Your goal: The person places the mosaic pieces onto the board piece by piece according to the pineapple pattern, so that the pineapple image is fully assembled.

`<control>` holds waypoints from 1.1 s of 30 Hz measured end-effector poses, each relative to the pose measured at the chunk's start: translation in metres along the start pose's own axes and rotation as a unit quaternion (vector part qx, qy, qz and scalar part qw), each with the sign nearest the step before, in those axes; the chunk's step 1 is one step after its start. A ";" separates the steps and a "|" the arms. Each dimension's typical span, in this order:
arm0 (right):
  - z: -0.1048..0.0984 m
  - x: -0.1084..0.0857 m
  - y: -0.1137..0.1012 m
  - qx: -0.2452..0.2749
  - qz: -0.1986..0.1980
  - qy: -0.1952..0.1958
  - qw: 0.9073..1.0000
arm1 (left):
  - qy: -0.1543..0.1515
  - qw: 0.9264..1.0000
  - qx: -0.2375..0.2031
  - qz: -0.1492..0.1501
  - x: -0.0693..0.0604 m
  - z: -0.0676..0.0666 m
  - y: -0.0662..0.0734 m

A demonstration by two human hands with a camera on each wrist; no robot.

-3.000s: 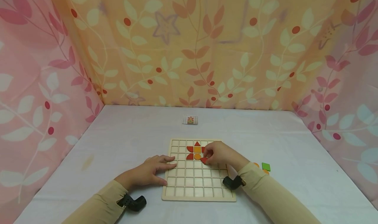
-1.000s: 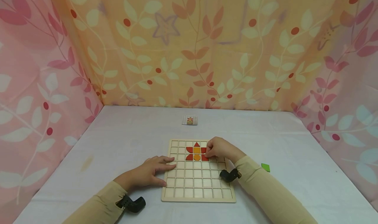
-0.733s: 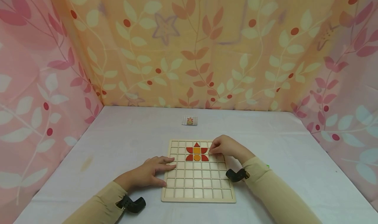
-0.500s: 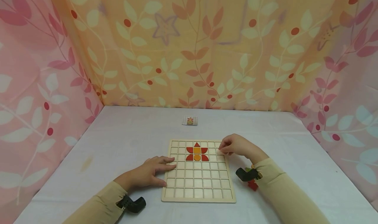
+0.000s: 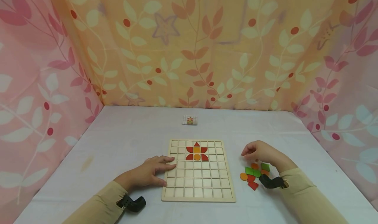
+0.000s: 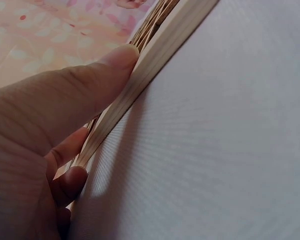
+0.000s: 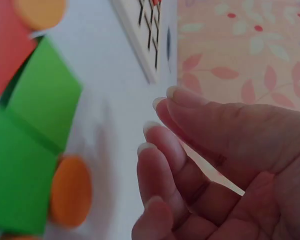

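My left hand [image 5: 143, 174] rests with spread fingers on the left edge of a wooden grid board [image 5: 198, 183]; in the left wrist view its thumb [image 6: 85, 90] touches the board's rim [image 6: 146, 72]. On the board, red petal-like pieces [image 5: 189, 157] flank a yellow square [image 5: 196, 150] and a yellow circle [image 5: 197, 157], below a red triangle [image 5: 196, 145]. My right hand [image 5: 265, 155] is over the table right of the board, just beyond a group of loose pieces. In the right wrist view this hand [image 7: 215, 165] has loosely bent fingers, thumb and index tips together, holding nothing.
The loose pieces right of the board include green squares [image 5: 265, 167], an orange circle [image 5: 243, 176] and a red piece [image 5: 253, 186]. A small pattern card [image 5: 190, 120] lies beyond the board. Patterned curtains [image 5: 224, 53] enclose the white table [image 5: 133, 128].
My right hand has let go of the red piece, now lying in the grid right of the yellow circle, and has moved right off the board, uncovering the loose pieces. The left hand stays.
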State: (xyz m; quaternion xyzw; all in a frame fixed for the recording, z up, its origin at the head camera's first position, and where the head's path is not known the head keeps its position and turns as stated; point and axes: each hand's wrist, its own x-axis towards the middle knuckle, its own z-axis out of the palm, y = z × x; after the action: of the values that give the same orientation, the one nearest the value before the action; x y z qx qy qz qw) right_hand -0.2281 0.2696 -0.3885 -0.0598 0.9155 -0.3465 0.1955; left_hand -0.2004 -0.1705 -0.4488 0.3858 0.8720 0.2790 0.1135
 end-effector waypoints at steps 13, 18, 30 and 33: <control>-0.005 -0.017 0.032 -0.037 0.002 -0.017 0.999 | 0.001 1.000 -0.002 0.000 0.001 0.000 0.000; -0.004 -0.017 0.035 -0.045 -0.003 -0.018 0.999 | -0.001 1.000 -0.002 -0.002 0.001 0.000 0.000; -0.003 -0.020 0.030 -0.070 -0.015 -0.023 0.997 | 0.000 1.000 -0.006 -0.002 0.000 -0.001 0.001; -0.001 -0.021 0.029 -0.074 -0.016 -0.024 0.997 | -0.001 1.000 -0.005 -0.005 0.000 0.000 0.001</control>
State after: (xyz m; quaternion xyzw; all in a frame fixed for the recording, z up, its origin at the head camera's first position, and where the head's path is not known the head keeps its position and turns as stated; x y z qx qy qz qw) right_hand -0.2086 0.2971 -0.4000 -0.0969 0.9327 -0.2791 0.2071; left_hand -0.1997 -0.1702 -0.4482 0.3811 0.8723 0.2828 0.1178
